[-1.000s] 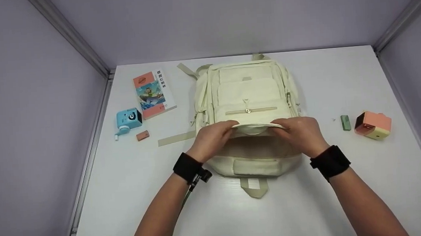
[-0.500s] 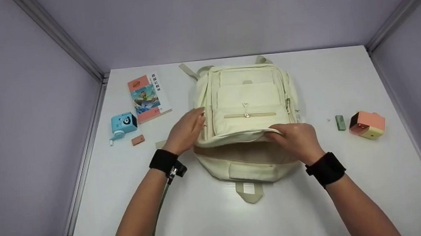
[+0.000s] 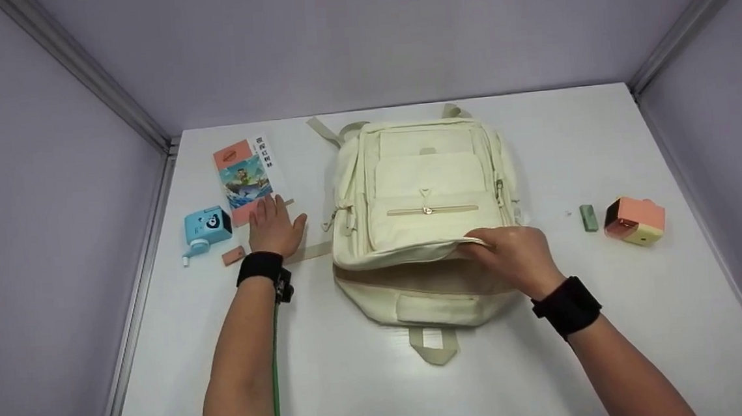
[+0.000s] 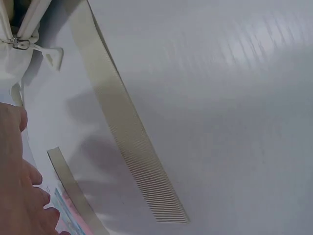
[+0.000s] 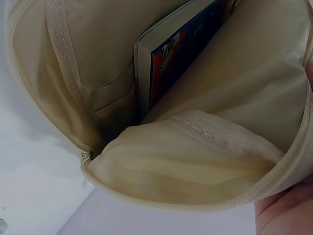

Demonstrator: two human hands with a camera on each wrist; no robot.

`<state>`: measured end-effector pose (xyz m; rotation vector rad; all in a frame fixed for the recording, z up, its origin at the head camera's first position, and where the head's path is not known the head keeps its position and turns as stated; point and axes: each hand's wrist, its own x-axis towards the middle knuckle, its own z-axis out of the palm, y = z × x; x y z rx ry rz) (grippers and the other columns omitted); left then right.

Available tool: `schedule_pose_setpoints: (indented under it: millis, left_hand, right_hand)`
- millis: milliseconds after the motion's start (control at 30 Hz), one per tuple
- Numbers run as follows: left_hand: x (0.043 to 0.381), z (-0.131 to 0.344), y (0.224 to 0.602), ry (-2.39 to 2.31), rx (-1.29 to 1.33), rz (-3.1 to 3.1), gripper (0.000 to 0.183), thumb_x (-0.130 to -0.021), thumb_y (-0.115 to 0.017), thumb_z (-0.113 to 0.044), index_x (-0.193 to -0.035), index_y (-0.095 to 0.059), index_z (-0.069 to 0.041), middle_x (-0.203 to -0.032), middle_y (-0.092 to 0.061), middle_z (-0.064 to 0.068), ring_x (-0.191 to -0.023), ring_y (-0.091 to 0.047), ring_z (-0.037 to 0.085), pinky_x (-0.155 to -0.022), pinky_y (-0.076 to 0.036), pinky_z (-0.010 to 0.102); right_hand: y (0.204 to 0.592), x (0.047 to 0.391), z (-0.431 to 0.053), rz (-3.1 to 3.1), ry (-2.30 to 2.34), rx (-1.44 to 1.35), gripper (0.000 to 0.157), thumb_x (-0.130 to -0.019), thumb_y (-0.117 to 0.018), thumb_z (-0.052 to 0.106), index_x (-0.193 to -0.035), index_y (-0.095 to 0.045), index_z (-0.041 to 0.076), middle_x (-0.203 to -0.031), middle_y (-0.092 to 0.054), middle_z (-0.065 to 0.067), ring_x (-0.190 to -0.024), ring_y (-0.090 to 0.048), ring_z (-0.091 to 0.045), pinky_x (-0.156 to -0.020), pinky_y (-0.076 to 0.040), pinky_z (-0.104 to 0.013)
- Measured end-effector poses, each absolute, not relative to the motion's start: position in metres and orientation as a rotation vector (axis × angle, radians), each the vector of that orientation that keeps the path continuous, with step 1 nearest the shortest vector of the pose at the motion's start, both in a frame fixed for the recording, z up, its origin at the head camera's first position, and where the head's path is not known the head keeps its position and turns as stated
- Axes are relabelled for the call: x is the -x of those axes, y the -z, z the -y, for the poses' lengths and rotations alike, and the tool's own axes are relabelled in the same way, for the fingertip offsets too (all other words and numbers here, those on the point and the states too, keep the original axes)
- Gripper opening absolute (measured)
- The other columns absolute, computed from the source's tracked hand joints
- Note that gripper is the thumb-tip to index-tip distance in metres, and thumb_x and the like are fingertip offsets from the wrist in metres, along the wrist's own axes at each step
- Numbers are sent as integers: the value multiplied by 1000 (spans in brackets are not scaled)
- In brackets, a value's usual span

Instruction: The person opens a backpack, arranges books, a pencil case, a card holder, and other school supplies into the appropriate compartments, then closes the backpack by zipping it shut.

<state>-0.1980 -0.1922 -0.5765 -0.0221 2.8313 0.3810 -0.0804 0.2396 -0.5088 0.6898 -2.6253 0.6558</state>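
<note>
A cream backpack [image 3: 433,177] lies on the table with its main compartment unzipped towards me. My right hand [image 3: 517,255] pinches the upper rim of that opening and holds it raised. In the right wrist view, a thick book with a blue and red cover [image 5: 183,51] is inside the compartment. My left hand [image 3: 275,231] is at the lower edge of a paperback book [image 3: 245,177] with a cartoon cover, to the left of the backpack. Its fingers are extended over the book's near end; whether they touch the cover I cannot tell.
Left of the hand stand a blue toy-like box with a crank [image 3: 208,227] and a small reddish-brown block [image 3: 233,255]. A green block [image 3: 588,217] and a pink and yellow box [image 3: 636,221] sit on the right. A webbing strap [image 4: 124,122] lies beneath the left wrist.
My left hand has let go of the backpack's rim and moved left to the paperback book. The right hand keeps its hold on the rim. The head view has shifted slightly.
</note>
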Motion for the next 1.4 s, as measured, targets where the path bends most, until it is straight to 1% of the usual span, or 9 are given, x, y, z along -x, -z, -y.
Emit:
schedule_pose_setpoints:
  millis: [200,400,500,700,867,1067,1200,1400]
  left_hand:
    - [198,201,583,-375,115,-2760,82,-108,-32,-52,-161,-3,5,-168,4,24,-155,4,39,-122,2,57]
    - [196,194,583,-398,106,-2763,80,-109,-33,-49,-160,-7,6,-168,1,24,-155,1,40,-122,1,55]
    - [190,188,581,-382,91,-2770,78,-109,-33,-48,-161,-9,6,-169,0,24,-155,0,39,-123,-1,54]
    - [172,180,577,-320,24,-2776,71,-111,-30,-43,-161,-13,5,-169,-5,23,-155,-4,38,-123,-4,55]
    - [153,179,575,-302,-61,-2771,66,-112,-29,-39,-161,-16,4,-168,-9,23,-155,-7,39,-123,-5,56]
    - [132,175,571,-282,-124,-2757,64,-112,-33,-37,-159,-22,5,-167,-14,23,-154,-13,39,-123,-8,55]
    - [119,172,568,-267,-150,-2747,64,-111,-35,-37,-159,-25,6,-167,-17,23,-154,-15,39,-123,-10,54]
    - [95,170,569,-268,-197,-2772,62,-111,-39,-34,-156,-30,8,-164,-23,26,-152,-20,41,-122,-15,56]
  right_hand:
    - [511,80,-237,2644,-661,-702,16,-83,-86,27,-98,-83,23,-88,-78,8,-73,-74,-17,-53,-52,-38]
    - [512,79,-240,2672,-669,-674,16,-83,-85,27,-98,-83,22,-87,-78,8,-73,-74,-17,-53,-51,-38]
    - [512,78,-240,2671,-678,-672,16,-82,-86,27,-98,-83,23,-88,-78,8,-74,-74,-17,-54,-51,-38]
    - [513,78,-240,2662,-688,-682,17,-82,-86,26,-98,-83,23,-89,-78,8,-75,-74,-17,-55,-52,-39]
    - [514,78,-240,2673,-685,-681,18,-82,-86,25,-100,-83,22,-90,-78,6,-75,-74,-19,-56,-53,-40]
    - [515,78,-241,2686,-682,-673,17,-83,-86,24,-100,-83,21,-90,-78,5,-75,-74,-21,-55,-53,-41]
    - [515,78,-241,2686,-687,-672,19,-82,-86,26,-100,-83,21,-91,-78,5,-75,-74,-20,-56,-53,-41]
    - [515,77,-240,2690,-694,-674,18,-83,-86,26,-100,-83,21,-91,-78,5,-75,-74,-20,-56,-53,-40]
